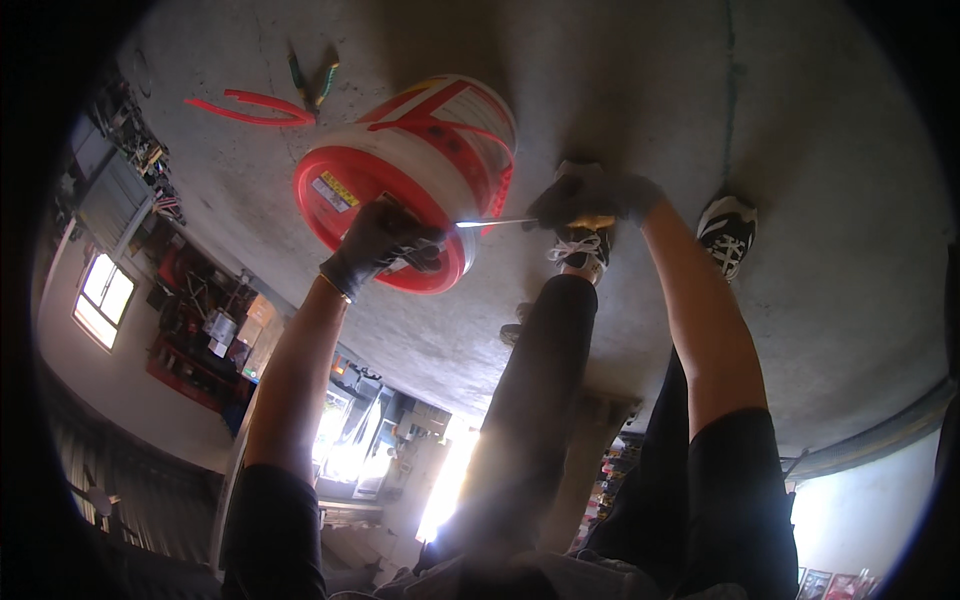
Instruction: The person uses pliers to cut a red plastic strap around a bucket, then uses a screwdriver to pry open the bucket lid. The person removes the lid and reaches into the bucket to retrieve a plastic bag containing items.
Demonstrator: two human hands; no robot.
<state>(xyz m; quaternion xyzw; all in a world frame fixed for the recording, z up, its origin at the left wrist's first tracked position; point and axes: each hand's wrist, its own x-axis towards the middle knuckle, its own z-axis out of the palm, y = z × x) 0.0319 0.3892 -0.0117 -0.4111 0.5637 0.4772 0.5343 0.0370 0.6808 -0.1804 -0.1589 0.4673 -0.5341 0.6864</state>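
Observation:
My right hand (592, 198), in a dark glove, is closed around a yellow handle (594, 223). From this fist a thin bright metal shaft (495, 222), apparently a screwdriver's, points left. The shaft's far end reaches the fingers of my left hand (394, 241), which is gloved too. Those fingers are curled over the red lid (319, 202) of a plastic bucket (450, 150); whether they grip the shaft's end or something small cannot be told. The white and red bucket stands upright and bears labels. Its red handle (501, 195) hangs on the right side.
Beyond the bucket, red strips or tool handles (262, 112) and green-handled pliers (328, 82) lie on the concrete floor (825, 187). My shoes (727, 236) are just right of the bucket. Clutter (135, 142) lines the left side, with a red rack (195, 375) and boxes (259, 319).

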